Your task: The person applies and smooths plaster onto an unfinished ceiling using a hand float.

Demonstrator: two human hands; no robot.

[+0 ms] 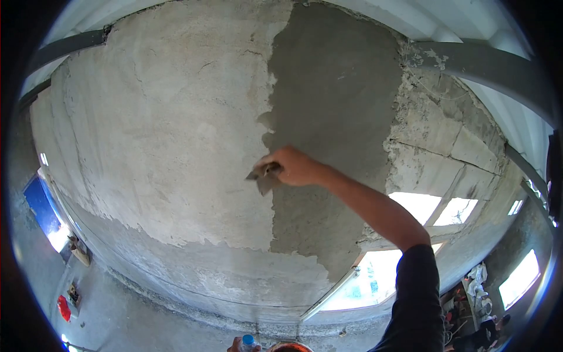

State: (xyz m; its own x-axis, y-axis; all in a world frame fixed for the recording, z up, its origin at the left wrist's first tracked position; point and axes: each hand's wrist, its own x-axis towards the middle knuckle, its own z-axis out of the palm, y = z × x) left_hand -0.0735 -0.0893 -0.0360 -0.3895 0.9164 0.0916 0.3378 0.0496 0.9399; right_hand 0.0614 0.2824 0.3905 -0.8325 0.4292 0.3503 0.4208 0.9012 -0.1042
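Observation:
My right hand (290,165) is raised against the wall, fingers wrapped round the handle of a plastering trowel (265,183). The metal blade points down and left, close to the left edge of a dark, damp-looking plaster patch (334,88). To the left of it, the wall (182,129) is pale and dry, with fine cracks. At the bottom edge, my left hand (236,345) is partly cut off by the frame, closed round a plastic bottle with a blue cap (248,340). Just right of the bottle shows the orange rim of a container (293,345).
Grey metal beams (481,67) cross under the corrugated roof. Window openings (369,281) let in bright light at lower right. Cluttered items (475,293) and a person (484,337) are at far lower right. A red object (63,308) lies on the floor at left.

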